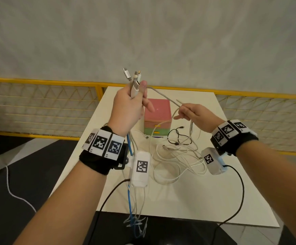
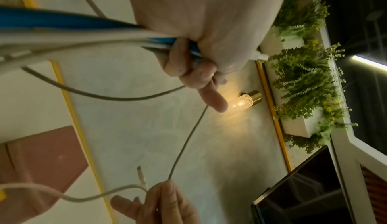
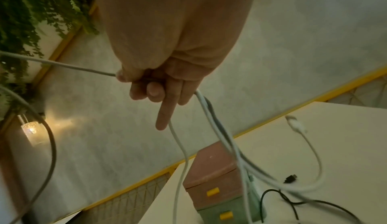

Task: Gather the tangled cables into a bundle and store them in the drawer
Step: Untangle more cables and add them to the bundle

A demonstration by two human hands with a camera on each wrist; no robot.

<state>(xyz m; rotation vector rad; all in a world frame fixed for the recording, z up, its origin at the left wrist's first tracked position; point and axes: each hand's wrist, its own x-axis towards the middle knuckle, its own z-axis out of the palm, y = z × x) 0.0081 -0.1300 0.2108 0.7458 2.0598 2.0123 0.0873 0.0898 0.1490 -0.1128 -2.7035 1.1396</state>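
Both forearms fill the near field of the head view, each wrist strapped with a black band carrying printed marker tiles and a white camera pod. Left hand (image 1: 126,106) is raised above the white table (image 1: 196,200), fingers curled round a bunch of cable ends (image 1: 134,80) — several plugs stand up out of the fist, silver and white. Below that fist a blue cable (image 1: 130,200) and pale cables hang past the wrist and down over the near table edge. The left wrist view confirms the blue cable (image 2: 62,18) and white leads clamped in the palm, index finger extended.

Right hand (image 1: 194,114) is held lower and to the right, thumb and fingers pinching a grey braided cable (image 1: 163,95) that runs taut up to the left fist. In the right wrist view, white leads (image 3: 209,116) also drop from this hand toward the table; one finger points straight out.

Remaining cables lie loose on the table — a tangle of white cables (image 1: 175,163) and one black cable (image 1: 179,138) beside it, just in front of the drawer unit (image 1: 157,119). That unit is a small stacked box, pink above, green below, with yellow handles; both visible drawers appear closed.

Yellow mesh railing (image 1: 37,106) stands behind the table.
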